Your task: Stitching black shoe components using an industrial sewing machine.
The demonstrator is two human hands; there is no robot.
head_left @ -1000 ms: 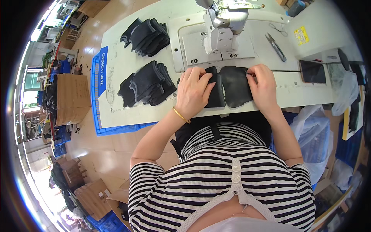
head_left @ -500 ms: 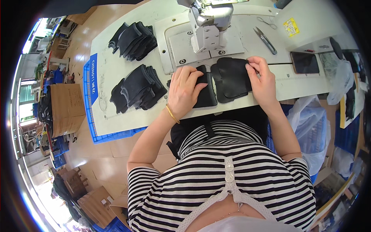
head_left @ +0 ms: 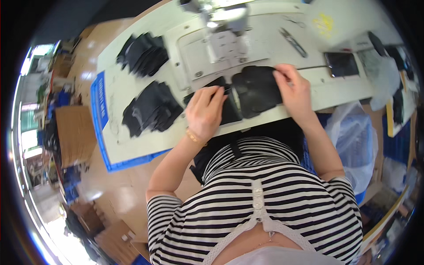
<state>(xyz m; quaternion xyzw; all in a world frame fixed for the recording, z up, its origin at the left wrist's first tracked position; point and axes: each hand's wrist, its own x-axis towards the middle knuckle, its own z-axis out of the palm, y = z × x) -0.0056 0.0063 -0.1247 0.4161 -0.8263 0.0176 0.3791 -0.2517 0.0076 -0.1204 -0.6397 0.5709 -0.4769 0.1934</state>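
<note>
Two flat black cut pieces lie side by side at the table's front edge, below the sewing machine head [head_left: 227,33]. My left hand [head_left: 204,112] is on the left black piece [head_left: 230,111], thumb and fingertips drawn together at its upper part; the palm hides much of it. At the upper right corner of the right black piece [head_left: 256,90], which looks smooth and rounded at its corners, my right hand [head_left: 293,90] pinches the edge between thumb and fingers. A narrow pale gap separates the two pieces. Motion blurs their details.
Two piles of black cut pieces, a far pile [head_left: 143,54] and a nearer pile [head_left: 152,108], lie on the white table [head_left: 132,152] to the left. Thread snips [head_left: 293,43] and a phone [head_left: 341,64] lie at right. A plastic-lined blue basket [head_left: 351,137] stands beside the table.
The whole view has swung slightly, so the table and machine sit further left. My left thumb and fingers have come closer together; my right hand stays at the right piece's edge.
</note>
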